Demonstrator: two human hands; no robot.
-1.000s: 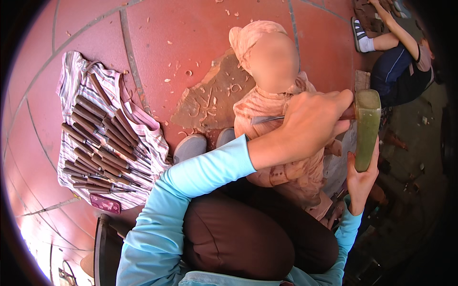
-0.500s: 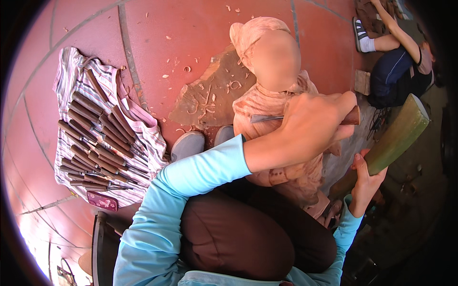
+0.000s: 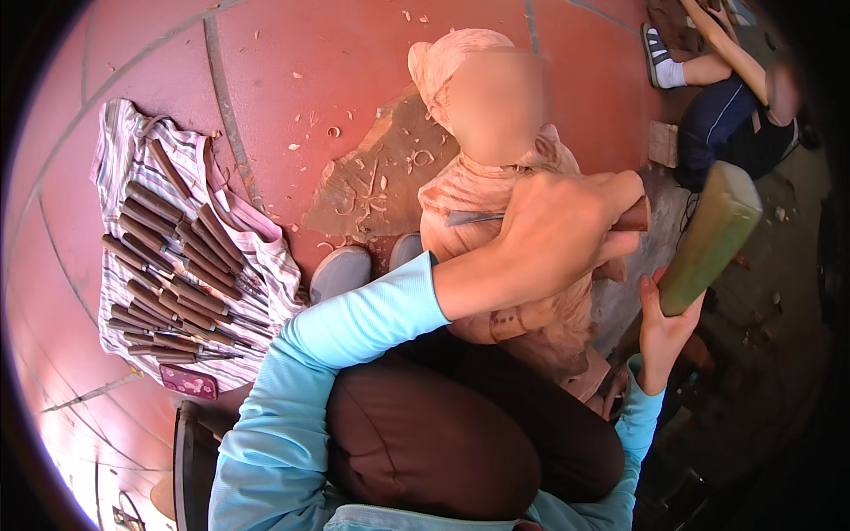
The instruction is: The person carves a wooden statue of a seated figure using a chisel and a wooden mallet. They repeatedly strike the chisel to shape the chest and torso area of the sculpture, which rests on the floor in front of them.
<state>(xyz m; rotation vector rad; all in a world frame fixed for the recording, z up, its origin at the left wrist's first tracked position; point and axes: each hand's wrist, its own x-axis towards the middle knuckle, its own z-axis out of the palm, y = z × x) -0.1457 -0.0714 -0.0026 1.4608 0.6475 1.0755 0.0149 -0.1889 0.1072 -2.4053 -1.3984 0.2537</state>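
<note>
A carved wooden figure (image 3: pixel 453 181) with a bun-shaped top stands before my knees. My left hand (image 3: pixel 558 232) is closed around a chisel (image 3: pixel 472 218), resting over the figure's upper body. The chisel's flat metal blade points left, against or just over the carved shoulder; exact contact is hard to tell. Its brown handle end sticks out on the right side of my fist. To the right, my right hand (image 3: pixel 670 334) grips the lower part of a greenish wooden mallet (image 3: pixel 711 237). The mallet is raised and tilted, apart from the chisel handle.
A striped cloth (image 3: pixel 119 177) on the red tile floor carries several brown-handled chisels (image 3: pixel 168 257) and a patterned phone (image 3: pixel 189 381). Wood shavings lie on a flat wooden slab (image 3: pixel 359 190) beyond my shoes (image 3: pixel 341 274). Another person (image 3: pixel 722 124) sits at far right, near a wood block (image 3: pixel 663 143).
The mallet has swung a little left, toward the chisel handle, and its end face shows more. My left hand keeps its place on the figure. The whole view has shifted slightly.
</note>
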